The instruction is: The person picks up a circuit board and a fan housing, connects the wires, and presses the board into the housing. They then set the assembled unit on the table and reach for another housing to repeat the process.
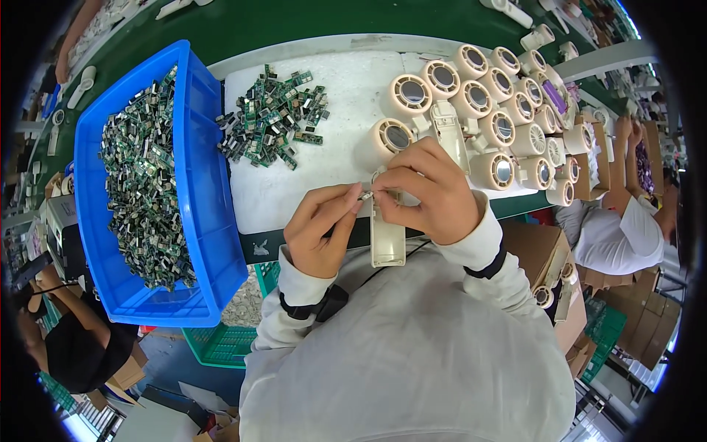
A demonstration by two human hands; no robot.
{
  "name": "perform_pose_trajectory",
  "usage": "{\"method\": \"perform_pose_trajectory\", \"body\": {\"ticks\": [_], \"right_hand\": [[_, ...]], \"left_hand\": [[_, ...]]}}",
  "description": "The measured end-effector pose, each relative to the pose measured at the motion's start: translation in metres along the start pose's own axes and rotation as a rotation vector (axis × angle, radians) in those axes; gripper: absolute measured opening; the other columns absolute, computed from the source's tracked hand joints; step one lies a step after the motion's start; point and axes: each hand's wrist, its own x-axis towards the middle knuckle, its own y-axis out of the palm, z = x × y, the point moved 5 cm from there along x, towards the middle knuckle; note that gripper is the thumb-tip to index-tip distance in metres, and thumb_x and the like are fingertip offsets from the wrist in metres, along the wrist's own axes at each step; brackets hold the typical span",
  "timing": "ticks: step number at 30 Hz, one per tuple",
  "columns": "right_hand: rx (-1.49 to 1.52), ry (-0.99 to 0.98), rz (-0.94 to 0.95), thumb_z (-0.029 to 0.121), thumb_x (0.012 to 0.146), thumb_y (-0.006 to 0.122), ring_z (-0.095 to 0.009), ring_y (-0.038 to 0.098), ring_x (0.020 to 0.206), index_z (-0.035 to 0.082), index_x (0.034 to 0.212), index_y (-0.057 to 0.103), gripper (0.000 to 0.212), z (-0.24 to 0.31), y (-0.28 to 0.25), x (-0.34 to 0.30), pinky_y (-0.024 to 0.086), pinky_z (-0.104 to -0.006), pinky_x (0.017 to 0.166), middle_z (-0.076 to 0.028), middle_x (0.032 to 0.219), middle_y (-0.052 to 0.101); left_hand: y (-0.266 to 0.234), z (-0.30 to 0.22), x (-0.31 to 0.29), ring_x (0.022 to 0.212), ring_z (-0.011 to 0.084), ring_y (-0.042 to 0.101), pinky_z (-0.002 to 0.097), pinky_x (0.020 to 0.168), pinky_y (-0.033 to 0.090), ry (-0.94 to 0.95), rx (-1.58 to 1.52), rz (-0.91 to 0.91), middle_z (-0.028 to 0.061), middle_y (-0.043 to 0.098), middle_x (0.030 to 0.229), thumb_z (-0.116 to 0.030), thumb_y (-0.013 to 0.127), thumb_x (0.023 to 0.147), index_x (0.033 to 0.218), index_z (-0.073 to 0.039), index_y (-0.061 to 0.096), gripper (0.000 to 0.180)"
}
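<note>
My left hand (320,228) is closed in a pinch on a small pale piece (365,196), too small to name surely. Right beside it, my right hand (431,195) pinches too, thumb and forefinger nearly touching the piece; what they hold is hidden. Beneath both hands lies an opened cream handheld-fan body (388,247), its hollow handle toward me and the middle covered by my fingers. Past the right fingers is a round cream fan head (394,136). Another cream handle shell (448,132) rests just beyond my right hand.
A blue bin (199,184) full of small green circuit boards stands at left. More circuit boards (272,114) are piled on the white mat (342,85). Several cream fan heads (503,129) crowd the right. Other people work at both sides; a green crate (221,346) sits below the table.
</note>
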Motion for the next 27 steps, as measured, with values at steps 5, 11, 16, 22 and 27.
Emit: {"method": "perform_pose_trajectory", "body": {"ticks": [5,11,16,22,27], "right_hand": [[-0.016,-0.031,-0.013,-0.002,0.066,0.08,-0.024,0.056,0.081,0.005,0.086,0.07,0.023,0.003,0.002,0.002,0.048,-0.0325,0.068,-0.005,0.084,0.06],[-0.002,0.067,-0.074,-0.003,0.067,0.079,-0.023,0.056,0.073,0.003,0.086,0.07,0.021,0.009,0.017,-0.002,0.047,-0.0329,0.063,-0.007,0.081,0.058],[0.145,0.237,-0.149,-0.003,0.073,0.078,-0.021,0.056,0.069,0.002,0.087,0.07,0.017,0.009,0.027,-0.005,0.047,-0.0321,0.061,-0.007,0.079,0.059],[0.143,0.207,0.021,-0.001,0.08,0.074,-0.02,0.06,0.07,0.002,0.096,0.07,0.017,0.005,0.007,0.022,0.049,-0.0314,0.061,-0.008,0.08,0.061],[0.185,0.32,0.333,0.003,0.087,0.069,-0.02,0.066,0.072,0.002,0.11,0.066,0.023,-0.031,-0.021,0.068,0.053,-0.0312,0.063,-0.011,0.09,0.068]], "left_hand": [[0.001,-0.001,-0.002,0.092,0.022,0.071,0.0289,0.08,0.057,0.102,0.03,-0.045,0.0155,0.068,0.11,0.01,0.069,0.088,0.12,-0.002,0.072,0.034],[0.002,-0.003,-0.014,0.099,0.0265,0.07,0.03,0.081,0.057,0.139,0.197,-0.124,0.0167,0.065,0.117,0.009,0.071,0.086,0.126,-0.002,0.069,0.042],[0.003,-0.007,-0.014,0.105,0.032,0.067,0.0317,0.082,0.057,0.197,0.321,-0.175,0.0191,0.061,0.122,0.006,0.074,0.084,0.131,0.0,0.065,0.049],[-0.021,-0.024,0.003,0.111,0.0361,0.063,0.0407,0.093,0.053,0.215,0.362,-0.138,0.022,0.059,0.126,0.001,0.074,0.085,0.132,0.001,0.063,0.048],[-0.043,-0.02,0.025,0.121,0.0392,0.055,0.0451,0.106,0.043,0.1,0.736,-0.428,0.0218,0.06,0.127,-0.004,0.071,0.088,0.13,-0.001,0.064,0.042]]}}
